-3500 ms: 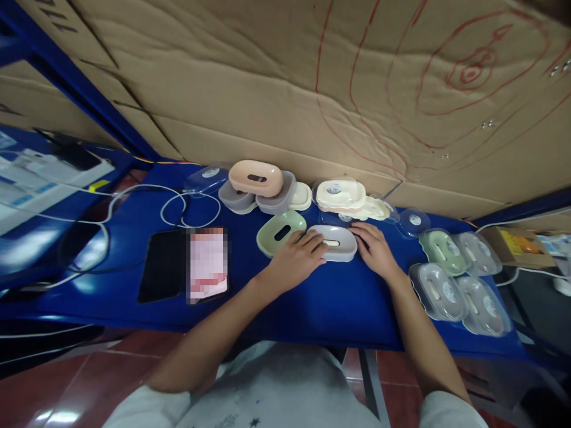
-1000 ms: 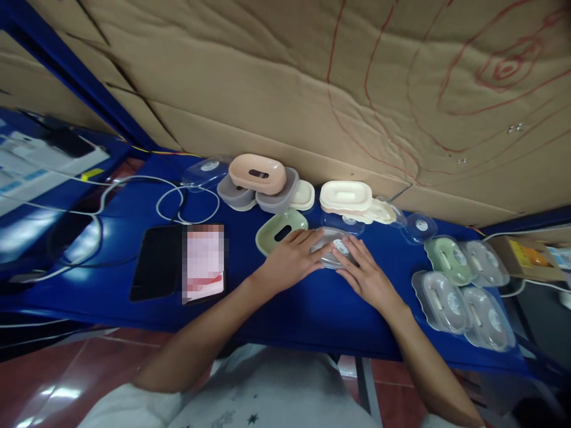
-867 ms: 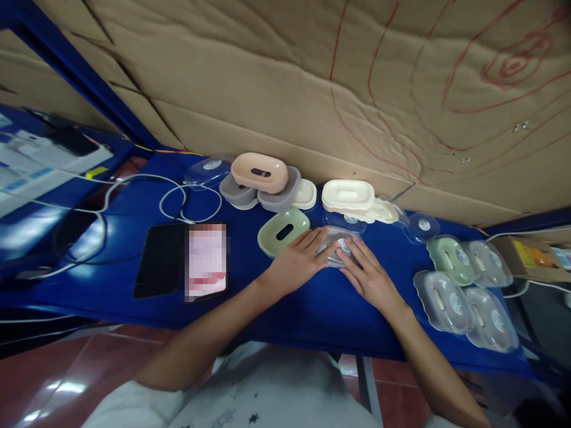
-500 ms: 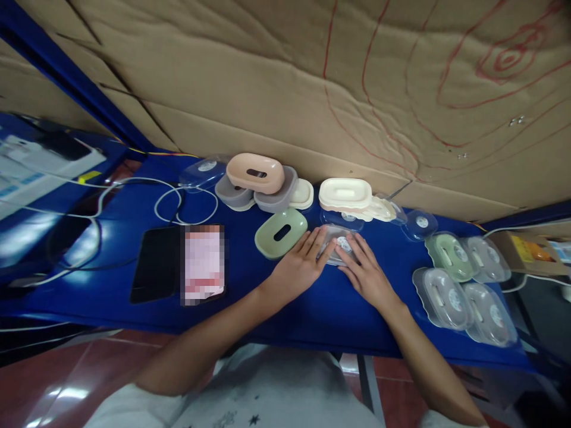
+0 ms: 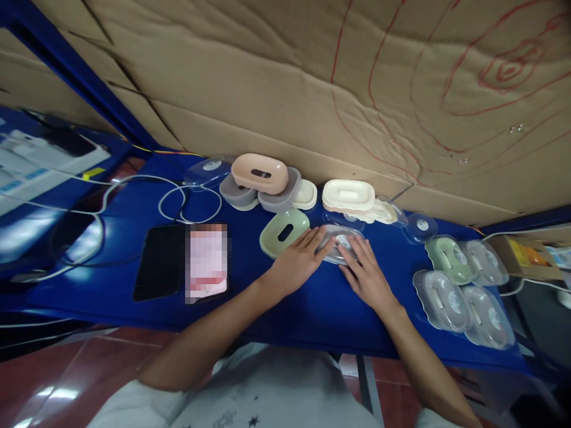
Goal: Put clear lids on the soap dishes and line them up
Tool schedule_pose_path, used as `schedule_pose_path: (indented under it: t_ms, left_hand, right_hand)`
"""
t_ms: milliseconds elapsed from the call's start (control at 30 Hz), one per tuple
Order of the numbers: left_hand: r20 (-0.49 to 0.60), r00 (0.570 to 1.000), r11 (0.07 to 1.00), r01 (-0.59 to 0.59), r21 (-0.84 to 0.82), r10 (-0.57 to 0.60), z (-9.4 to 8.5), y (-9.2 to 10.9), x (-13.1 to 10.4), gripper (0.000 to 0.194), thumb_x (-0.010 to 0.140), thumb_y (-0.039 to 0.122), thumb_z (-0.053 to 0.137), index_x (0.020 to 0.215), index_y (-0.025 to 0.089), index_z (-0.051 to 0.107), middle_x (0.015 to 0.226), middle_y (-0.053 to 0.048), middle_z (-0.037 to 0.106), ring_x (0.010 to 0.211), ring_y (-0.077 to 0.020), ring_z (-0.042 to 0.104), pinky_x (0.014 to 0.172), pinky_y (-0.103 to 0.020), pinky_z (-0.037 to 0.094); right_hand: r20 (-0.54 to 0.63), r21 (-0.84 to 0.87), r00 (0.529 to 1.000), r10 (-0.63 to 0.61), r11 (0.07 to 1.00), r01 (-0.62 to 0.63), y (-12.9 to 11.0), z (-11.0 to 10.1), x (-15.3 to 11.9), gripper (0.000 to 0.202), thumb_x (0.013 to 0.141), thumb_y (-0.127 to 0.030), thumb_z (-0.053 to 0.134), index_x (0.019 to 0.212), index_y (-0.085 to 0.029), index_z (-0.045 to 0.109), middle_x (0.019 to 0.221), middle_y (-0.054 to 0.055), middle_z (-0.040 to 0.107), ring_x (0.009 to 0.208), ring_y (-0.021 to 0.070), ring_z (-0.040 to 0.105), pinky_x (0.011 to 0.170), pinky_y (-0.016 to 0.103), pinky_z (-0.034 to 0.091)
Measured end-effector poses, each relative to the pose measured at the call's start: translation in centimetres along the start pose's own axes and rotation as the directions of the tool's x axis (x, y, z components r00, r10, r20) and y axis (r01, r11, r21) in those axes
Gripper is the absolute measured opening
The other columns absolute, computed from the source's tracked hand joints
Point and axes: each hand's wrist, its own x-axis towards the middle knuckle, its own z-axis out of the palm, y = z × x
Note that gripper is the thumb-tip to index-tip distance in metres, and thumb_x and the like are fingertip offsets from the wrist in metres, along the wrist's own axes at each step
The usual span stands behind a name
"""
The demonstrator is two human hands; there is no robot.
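A grey soap dish under a clear plastic cover [image 5: 333,254] with a round white label lies on the table in front of me. My left hand [image 5: 300,261] lies flat with outstretched fingers over its left side. On its right side rest the spread fingers of my right hand [image 5: 368,277]. Parts of the cover are hidden beneath both hands. Just left of it, partly behind my left hand, is a green oval soap dish [image 5: 272,239] with a slot in its middle.
A peach dish [image 5: 245,167] sits on grey dishes [image 5: 281,199] at the back. Cream trays [image 5: 348,193] and a loose clear cover [image 5: 422,227] lie behind my hands. Several covered dishes [image 5: 446,300] are at right. A black tablet [image 5: 158,261], phone [image 5: 207,261] and white cables [image 5: 190,220] lie left.
The whole view has shifted slightly. Both hands stay on the covered dish, with the fingers of my right hand a little further over toward its right edge.
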Motion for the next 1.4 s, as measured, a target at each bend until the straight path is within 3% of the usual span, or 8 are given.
schedule_pose_path:
  t_ms: [233, 567, 867, 1033, 1100, 1200, 1300, 1400]
  left_hand:
    - [-0.045, 0.999, 0.997, -0.028, -0.071, 0.025, -0.5, 0.3, 0.1, 0.053, 0.104, 0.008, 0.054, 0.157, 0.013, 0.050, 0.168, -0.021, 0.045, 0.158, -0.0319, 0.043, 0.127, -0.046, 0.045]
    - [-0.109, 0.994, 0.999, 0.001, -0.049, -0.007, -0.6, 0.0, 0.2, 0.041, 0.102, 0.015, 0.064, 0.143, 0.017, 0.062, 0.148, -0.017, 0.064, 0.135, -0.0317, 0.066, 0.110, -0.044, 0.059]
    - [-0.071, 0.997, 0.997, 0.021, -0.070, -0.026, -0.6, 0.1, 0.3, 0.040, 0.104, 0.017, 0.061, 0.144, 0.017, 0.060, 0.150, -0.018, 0.060, 0.138, -0.0316, 0.061, 0.111, -0.044, 0.056]
    - [-0.005, 1.000, 0.995, 0.015, -0.099, -0.015, -1.3, 0.0, 0.5, 0.043, 0.106, 0.032, 0.064, 0.147, 0.024, 0.058, 0.152, -0.015, 0.058, 0.139, -0.0329, 0.058, 0.120, -0.055, 0.044]
    - [0.022, 0.997, 0.994, 0.078, -0.076, -0.077, -1.6, 0.0, 0.6, 0.041, 0.106, 0.034, 0.062, 0.146, 0.026, 0.059, 0.151, -0.014, 0.059, 0.138, -0.0337, 0.058, 0.121, -0.059, 0.041]
    - [0.077, 0.964, 0.967, 0.255, -0.011, -0.253, -2.0, -0.2, 0.7, 0.037, 0.106, 0.034, 0.061, 0.140, 0.020, 0.063, 0.146, -0.017, 0.061, 0.131, -0.0364, 0.062, 0.111, -0.056, 0.048]
    - [0.154, 0.921, 0.934, 0.355, 0.038, -0.357, -2.3, -0.5, 0.5, 0.035, 0.103, 0.032, 0.066, 0.134, 0.015, 0.067, 0.142, -0.020, 0.062, 0.124, -0.0397, 0.064, 0.102, -0.056, 0.053]
    - [0.186, 0.930, 0.945, 0.326, -0.026, -0.316, -2.2, -0.4, 0.4, 0.034, 0.103, 0.026, 0.065, 0.135, 0.016, 0.066, 0.141, -0.019, 0.063, 0.121, -0.0374, 0.066, 0.100, -0.053, 0.055]
  right_hand:
    - [-0.084, 0.007, 0.996, -0.029, 1.000, 0.029, 0.8, 0.1, -0.7, 0.088, 0.102, -0.019, 0.067, 0.172, -0.039, 0.019, 0.176, 0.007, 0.034, 0.160, 0.0314, 0.038, 0.127, 0.055, 0.045]
    - [-0.089, -0.052, 0.992, -0.084, 0.995, 0.080, 0.5, 0.3, -0.5, 0.084, 0.102, -0.016, 0.066, 0.172, -0.038, 0.023, 0.176, 0.008, 0.033, 0.160, 0.0334, 0.039, 0.128, 0.064, 0.041]
    - [-0.088, -0.101, 0.994, -0.064, 0.993, 0.055, 0.1, 0.3, -0.4, 0.079, 0.103, -0.020, 0.065, 0.171, -0.036, 0.028, 0.170, 0.011, 0.045, 0.158, 0.0317, 0.043, 0.127, 0.059, 0.042]
    - [-0.099, -0.207, 0.995, -0.009, 0.978, -0.012, -0.4, -0.6, 0.0, 0.058, 0.103, -0.034, 0.069, 0.158, -0.028, 0.050, 0.153, 0.016, 0.062, 0.148, 0.0327, 0.055, 0.123, 0.059, 0.041]
    - [-0.086, -0.237, 0.996, 0.016, 0.971, -0.036, -0.2, -1.3, -0.6, 0.050, 0.104, -0.034, 0.067, 0.152, -0.026, 0.055, 0.152, 0.016, 0.063, 0.147, 0.0322, 0.055, 0.124, 0.058, 0.039]
    - [-0.074, -0.287, 0.992, 0.098, 0.951, -0.115, 0.8, -2.8, -2.8, 0.045, 0.106, -0.033, 0.062, 0.150, -0.024, 0.056, 0.154, 0.015, 0.061, 0.146, 0.0313, 0.056, 0.124, 0.057, 0.037]
    - [-0.142, -0.374, 0.957, 0.253, 0.881, -0.288, 2.1, -4.6, -5.5, 0.043, 0.108, -0.026, 0.053, 0.150, -0.022, 0.056, 0.153, 0.016, 0.062, 0.145, 0.0335, 0.056, 0.123, 0.061, 0.035]
    - [-0.239, -0.406, 0.902, 0.360, 0.806, -0.430, 2.2, -5.5, -6.4, 0.045, 0.107, -0.021, 0.048, 0.152, -0.019, 0.056, 0.155, 0.020, 0.059, 0.147, 0.0373, 0.053, 0.120, 0.063, 0.038]
